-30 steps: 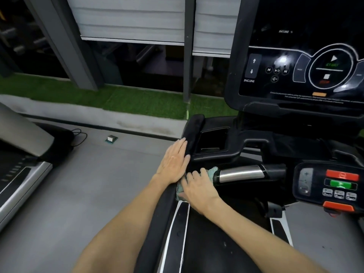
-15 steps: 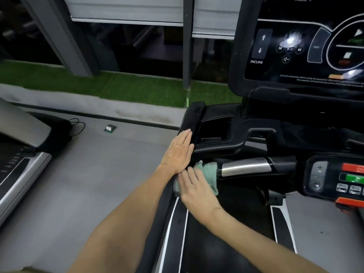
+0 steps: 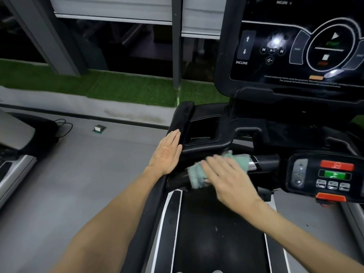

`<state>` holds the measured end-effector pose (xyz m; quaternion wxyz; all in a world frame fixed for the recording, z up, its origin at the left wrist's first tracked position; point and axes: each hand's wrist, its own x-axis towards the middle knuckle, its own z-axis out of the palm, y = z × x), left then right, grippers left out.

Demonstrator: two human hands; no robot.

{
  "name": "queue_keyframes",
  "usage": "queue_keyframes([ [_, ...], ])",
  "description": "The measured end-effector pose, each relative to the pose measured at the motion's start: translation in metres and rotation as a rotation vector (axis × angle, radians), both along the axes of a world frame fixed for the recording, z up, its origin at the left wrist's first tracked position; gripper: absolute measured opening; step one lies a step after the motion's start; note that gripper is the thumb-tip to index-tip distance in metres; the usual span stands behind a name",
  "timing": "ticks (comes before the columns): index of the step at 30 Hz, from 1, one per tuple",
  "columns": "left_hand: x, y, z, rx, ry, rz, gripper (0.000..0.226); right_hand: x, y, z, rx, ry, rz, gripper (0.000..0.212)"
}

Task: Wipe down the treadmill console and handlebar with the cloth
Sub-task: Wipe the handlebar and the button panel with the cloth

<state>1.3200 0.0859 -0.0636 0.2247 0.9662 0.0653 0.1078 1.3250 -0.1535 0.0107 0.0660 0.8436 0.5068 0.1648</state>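
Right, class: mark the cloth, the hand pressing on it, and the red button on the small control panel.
cloth (image 3: 197,173), head view: its frayed left end.
right hand (image 3: 230,176), head view: the back of the hand.
red button (image 3: 337,165), head view: the middle of its face.

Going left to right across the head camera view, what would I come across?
Neighbouring treadmill → small box on the floor → left hand → right hand pressing the cloth → button panel

One head-worn wide-angle camera looks forward and down from close above the handlebar (image 3: 264,164), console (image 3: 291,56) filling the upper right.
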Motion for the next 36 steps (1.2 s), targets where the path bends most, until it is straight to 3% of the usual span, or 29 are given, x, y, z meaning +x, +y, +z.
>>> queue_keyframes([
  [4,0.002,-0.001,0.000,0.006,-0.011,0.007,0.050,-0.001,-0.006,0.012,0.045,0.052,-0.218,0.040],
  [11,0.002,0.002,-0.002,-0.001,-0.014,-0.019,0.055,-0.035,0.074,-0.030,-0.230,0.087,-0.031,0.042],
  [15,0.003,0.002,-0.002,-0.014,0.005,-0.007,0.053,-0.015,0.042,-0.015,-0.121,0.069,0.043,0.042],
  [20,0.003,0.000,0.000,-0.030,0.030,0.011,0.051,0.019,-0.031,0.024,0.089,0.068,-0.175,0.033],
  [26,0.009,-0.024,0.012,-0.058,-0.023,0.122,0.045,0.037,-0.070,0.056,0.015,0.032,-0.165,0.047],
  [28,0.017,-0.052,0.030,-0.167,-0.088,0.155,0.040,0.040,-0.078,0.073,0.123,0.027,-0.184,0.039],
  [32,0.027,-0.118,0.068,-0.319,-0.197,0.046,0.041,0.049,-0.128,0.099,0.534,-0.079,-0.362,0.035],
  [34,0.033,-0.144,0.082,-0.328,-0.202,-0.023,0.042,0.047,-0.147,0.087,0.604,-0.092,-0.458,0.031],
  [36,0.039,-0.168,0.092,-0.334,-0.194,-0.073,0.043,0.039,-0.151,0.062,0.579,0.047,-0.503,0.044],
])
